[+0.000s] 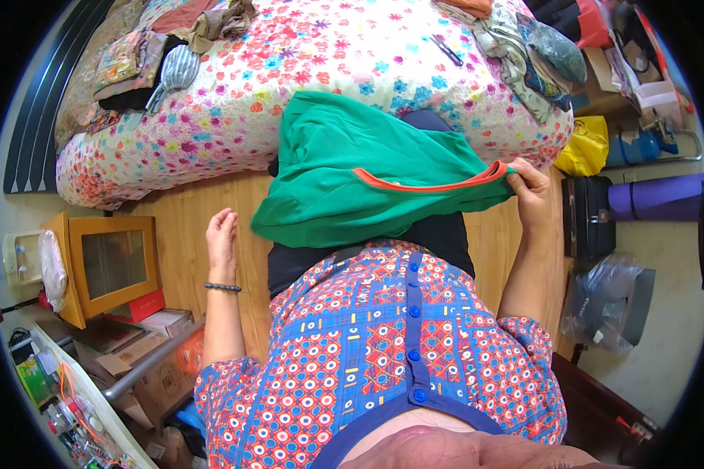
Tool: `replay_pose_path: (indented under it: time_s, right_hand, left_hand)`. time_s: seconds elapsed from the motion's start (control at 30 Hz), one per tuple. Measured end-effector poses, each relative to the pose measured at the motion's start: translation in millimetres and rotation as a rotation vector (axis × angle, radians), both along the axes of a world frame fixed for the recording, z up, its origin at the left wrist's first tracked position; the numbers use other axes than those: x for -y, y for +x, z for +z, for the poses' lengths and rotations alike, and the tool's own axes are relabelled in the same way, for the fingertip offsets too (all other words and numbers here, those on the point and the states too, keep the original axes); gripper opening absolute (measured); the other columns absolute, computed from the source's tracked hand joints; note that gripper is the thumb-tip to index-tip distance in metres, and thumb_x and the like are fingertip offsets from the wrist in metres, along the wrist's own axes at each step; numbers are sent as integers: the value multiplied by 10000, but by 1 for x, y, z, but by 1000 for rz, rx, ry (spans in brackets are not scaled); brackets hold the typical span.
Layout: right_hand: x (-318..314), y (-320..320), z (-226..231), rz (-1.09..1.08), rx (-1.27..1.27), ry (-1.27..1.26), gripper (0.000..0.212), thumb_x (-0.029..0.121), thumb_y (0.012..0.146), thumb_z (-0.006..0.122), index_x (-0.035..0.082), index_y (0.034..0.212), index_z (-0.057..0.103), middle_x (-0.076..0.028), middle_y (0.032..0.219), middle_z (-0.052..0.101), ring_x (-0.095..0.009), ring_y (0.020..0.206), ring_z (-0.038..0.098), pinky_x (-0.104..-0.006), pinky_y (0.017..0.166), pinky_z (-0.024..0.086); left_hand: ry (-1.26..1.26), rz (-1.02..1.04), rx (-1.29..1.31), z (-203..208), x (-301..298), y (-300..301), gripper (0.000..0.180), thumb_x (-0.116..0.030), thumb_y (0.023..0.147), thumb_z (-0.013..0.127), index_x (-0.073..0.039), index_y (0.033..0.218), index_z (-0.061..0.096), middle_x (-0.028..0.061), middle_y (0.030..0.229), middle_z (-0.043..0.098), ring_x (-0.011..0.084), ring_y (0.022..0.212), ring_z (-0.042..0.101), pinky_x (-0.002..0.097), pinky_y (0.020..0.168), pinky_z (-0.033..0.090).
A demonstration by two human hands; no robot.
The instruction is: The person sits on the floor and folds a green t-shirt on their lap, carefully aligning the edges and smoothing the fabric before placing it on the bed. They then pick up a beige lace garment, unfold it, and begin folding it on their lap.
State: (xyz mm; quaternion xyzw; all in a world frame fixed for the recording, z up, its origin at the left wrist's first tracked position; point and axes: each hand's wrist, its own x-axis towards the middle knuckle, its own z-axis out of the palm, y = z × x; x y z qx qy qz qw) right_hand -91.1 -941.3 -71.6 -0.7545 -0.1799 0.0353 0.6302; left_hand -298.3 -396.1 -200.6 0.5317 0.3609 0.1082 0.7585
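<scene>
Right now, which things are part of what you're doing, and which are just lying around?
Part of it:
Green garment with orange trim
Right hand, gripping its trimmed edge
Left hand, empty, beside the garment

Just lying around:
Slim pen-like thing on the bed
Yellow bag
Purple roll
Striped bundle

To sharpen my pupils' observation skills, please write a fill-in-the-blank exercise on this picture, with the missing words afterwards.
1. The right hand grips an orange-trimmed garment coloured ____.
2. A dark beaded bracelet circles the ____ wrist.
3. The bedspread is printed with colourful ____.
4. The plastic bag beside the bed's right corner is ____.

Missing words: green; left; flowers; yellow.
</scene>
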Motion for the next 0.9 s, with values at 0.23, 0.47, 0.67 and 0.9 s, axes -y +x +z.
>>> replay_pose_path:
  time_s: [0.23, 0.47, 0.67, 0.9]
  right_hand:
    - [8, -17, 8, 107, -5, -55, 97, 5, 857, 666, -15, 945, 700, -29, 836, 561, -124, 786, 518, -252, 685, 394]
    - [16, -30, 9, 135, 9, -111, 127, 40, 827, 716, 13, 952, 718, -32, 865, 575, -121, 800, 529, -246, 670, 391]
    - [21, -34, 12, 211, -14, -112, 156, 19, 799, 729, 14, 955, 720, -44, 883, 589, -132, 819, 553, -254, 690, 425]
    - [21, -39, 21, 307, -15, -103, 179, 2, 777, 738, 29, 953, 731, -70, 898, 598, -176, 847, 595, -279, 721, 473]
  left_hand:
    - [1041, -479, 310, 104, 118, 65, 190, -98, 803, 736, -51, 968, 653, 73, 958, 620, 226, 917, 582, 335, 803, 468]
    - [1476, -648, 392, 120, 155, 72, 280, -127, 694, 798, -72, 921, 644, 77, 931, 578, 283, 909, 534, 384, 793, 451]
    - [1319, -630, 235, 111, 154, 62, 198, -38, 711, 755, -55, 785, 573, 77, 759, 542, 261, 747, 535, 376, 681, 435]
    - [1054, -668, 222, 114, 137, 50, 175, 30, 723, 724, -21, 773, 564, 86, 733, 536, 243, 689, 542, 354, 624, 436]
